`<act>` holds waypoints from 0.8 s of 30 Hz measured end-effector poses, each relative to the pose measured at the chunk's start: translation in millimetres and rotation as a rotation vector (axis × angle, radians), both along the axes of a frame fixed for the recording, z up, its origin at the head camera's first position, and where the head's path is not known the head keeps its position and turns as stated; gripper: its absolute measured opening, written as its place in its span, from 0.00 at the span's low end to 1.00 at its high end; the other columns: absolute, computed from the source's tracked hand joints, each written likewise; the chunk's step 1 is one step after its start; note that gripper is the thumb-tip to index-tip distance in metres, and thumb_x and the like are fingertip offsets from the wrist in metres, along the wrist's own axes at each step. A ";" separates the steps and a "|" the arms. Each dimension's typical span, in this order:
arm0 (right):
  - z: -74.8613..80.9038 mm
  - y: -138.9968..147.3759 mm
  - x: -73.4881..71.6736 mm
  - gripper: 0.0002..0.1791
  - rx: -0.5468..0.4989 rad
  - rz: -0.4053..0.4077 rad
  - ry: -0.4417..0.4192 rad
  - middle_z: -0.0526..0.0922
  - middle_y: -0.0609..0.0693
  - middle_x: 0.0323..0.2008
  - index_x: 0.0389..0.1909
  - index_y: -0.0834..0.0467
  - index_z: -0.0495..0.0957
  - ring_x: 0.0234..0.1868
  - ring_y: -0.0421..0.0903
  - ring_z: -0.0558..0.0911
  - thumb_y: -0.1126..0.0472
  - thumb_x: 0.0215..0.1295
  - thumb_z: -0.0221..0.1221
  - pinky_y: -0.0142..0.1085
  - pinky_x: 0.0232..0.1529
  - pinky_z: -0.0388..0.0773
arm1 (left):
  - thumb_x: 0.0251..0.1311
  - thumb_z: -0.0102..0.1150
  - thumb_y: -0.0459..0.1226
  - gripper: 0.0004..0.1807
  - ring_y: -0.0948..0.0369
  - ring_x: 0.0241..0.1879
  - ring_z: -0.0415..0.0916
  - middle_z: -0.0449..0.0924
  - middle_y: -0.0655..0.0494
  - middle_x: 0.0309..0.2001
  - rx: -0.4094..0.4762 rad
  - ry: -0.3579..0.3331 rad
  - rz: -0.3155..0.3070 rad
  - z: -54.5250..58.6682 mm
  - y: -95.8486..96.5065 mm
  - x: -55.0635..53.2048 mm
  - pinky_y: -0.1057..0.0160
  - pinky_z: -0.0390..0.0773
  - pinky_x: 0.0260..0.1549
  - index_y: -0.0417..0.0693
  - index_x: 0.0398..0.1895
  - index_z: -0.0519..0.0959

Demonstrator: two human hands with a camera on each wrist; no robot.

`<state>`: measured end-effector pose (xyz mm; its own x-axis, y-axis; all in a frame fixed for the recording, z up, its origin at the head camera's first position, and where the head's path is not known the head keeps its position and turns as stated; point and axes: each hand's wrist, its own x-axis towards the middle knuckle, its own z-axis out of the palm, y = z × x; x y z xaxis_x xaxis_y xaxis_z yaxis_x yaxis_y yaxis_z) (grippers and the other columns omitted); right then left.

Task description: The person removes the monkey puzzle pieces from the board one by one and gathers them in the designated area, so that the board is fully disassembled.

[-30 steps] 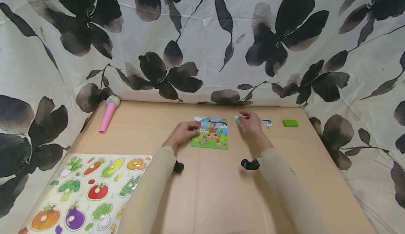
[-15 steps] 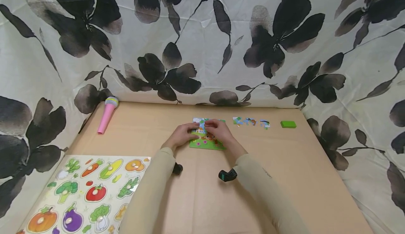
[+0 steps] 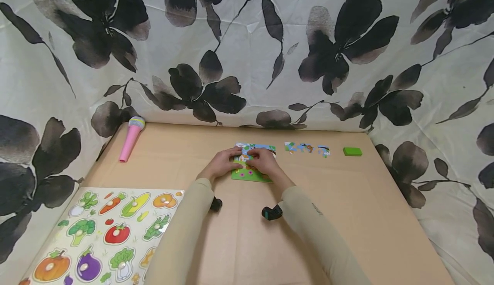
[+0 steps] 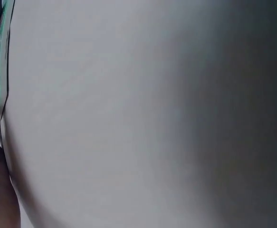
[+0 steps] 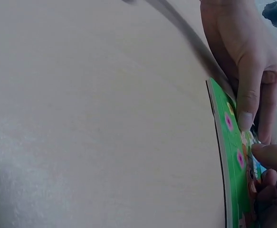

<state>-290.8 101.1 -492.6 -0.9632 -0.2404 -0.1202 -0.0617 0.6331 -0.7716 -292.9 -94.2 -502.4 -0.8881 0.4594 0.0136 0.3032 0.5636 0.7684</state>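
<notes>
The jigsaw puzzle (image 3: pixel 251 174), showing a cartoon monkey over green grass with pink flowers, lies at the back middle of the table. My left hand (image 3: pixel 221 163) rests on its left side; in the right wrist view that hand's thumb (image 5: pixel 245 118) and a finger lie fairly straight on the picture. Over the puzzle's middle, my right hand (image 3: pixel 266 162) pinches a small puzzle piece, mostly covered by the fingers. Its thumb (image 5: pixel 271 154) and curled fingers show low against the picture in the right wrist view. The left wrist view catches only the puzzle's edge (image 4: pixel 3 71) and part of the left hand.
Several loose puzzle pieces (image 3: pixel 307 148) lie right of the puzzle, with a green block (image 3: pixel 352 151) farther right. A pink toy microphone (image 3: pixel 132 139) lies at the back left. A vegetable knob-puzzle board (image 3: pixel 96 212) covers the front left. Floral cloth (image 3: pixel 254 40) hangs behind.
My right hand has moved left from the loose pieces onto the puzzle, then slightly farther left and down. My left hand has stayed at the puzzle's left side.
</notes>
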 end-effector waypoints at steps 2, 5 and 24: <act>-0.2 -1.3 -1.5 0.20 0.023 0.020 0.016 0.82 0.54 0.44 0.55 0.61 0.81 0.33 0.44 0.74 0.62 0.62 0.65 0.33 0.36 0.74 | 0.58 0.68 0.38 0.31 0.53 0.73 0.54 0.67 0.50 0.69 -0.006 0.002 -0.004 1.4 -0.5 0.4 0.53 0.54 0.71 0.37 0.65 0.72; -0.9 -3.0 -3.9 0.18 0.047 0.039 0.025 0.81 0.54 0.41 0.53 0.61 0.81 0.32 0.44 0.73 0.62 0.62 0.65 0.35 0.38 0.73 | 0.59 0.68 0.38 0.31 0.52 0.73 0.54 0.67 0.49 0.69 -0.023 0.003 -0.013 3.3 -1.2 0.7 0.53 0.55 0.71 0.37 0.65 0.72; 3.4 -9.9 -3.7 0.15 0.060 0.025 0.036 0.77 0.54 0.42 0.46 0.61 0.77 0.41 0.48 0.74 0.65 0.59 0.67 0.39 0.44 0.74 | 0.57 0.70 0.38 0.35 0.51 0.72 0.56 0.67 0.47 0.69 -0.041 0.003 -0.005 3.2 -2.2 -1.2 0.54 0.56 0.71 0.40 0.68 0.70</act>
